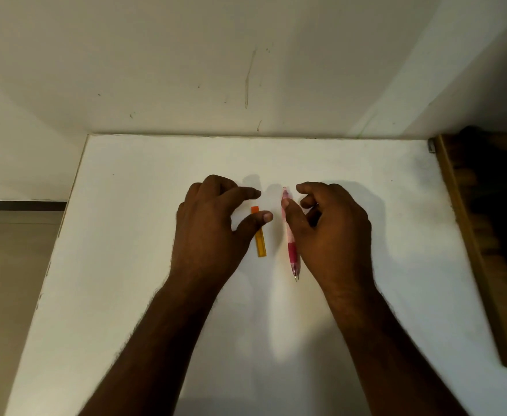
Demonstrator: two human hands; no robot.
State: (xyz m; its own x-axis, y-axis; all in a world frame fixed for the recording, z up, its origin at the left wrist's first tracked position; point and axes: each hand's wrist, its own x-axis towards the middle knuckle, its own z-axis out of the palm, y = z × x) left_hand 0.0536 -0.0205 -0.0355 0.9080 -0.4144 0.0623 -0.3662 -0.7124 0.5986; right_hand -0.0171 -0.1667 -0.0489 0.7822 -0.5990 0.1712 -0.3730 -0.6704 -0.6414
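White tabletop [126, 265] bearing two hands and two small items. Left hand [210, 232], fingers loosely curled and spread, grasps nothing; its thumb lies over one orange lead case [260, 241]. Right hand [330, 232], fingers relaxed, has its thumb touching one pink mechanical pencil [291, 247] lying just beside the case.

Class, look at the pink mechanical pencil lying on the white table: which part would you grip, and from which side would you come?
Probably grip the pink mechanical pencil by its darker grip band near the tip, coming from above and the right. It lies flat, pointing toward the person, and the right hand already sits on that side, thumb at its barrel. The orange case lies to its left.
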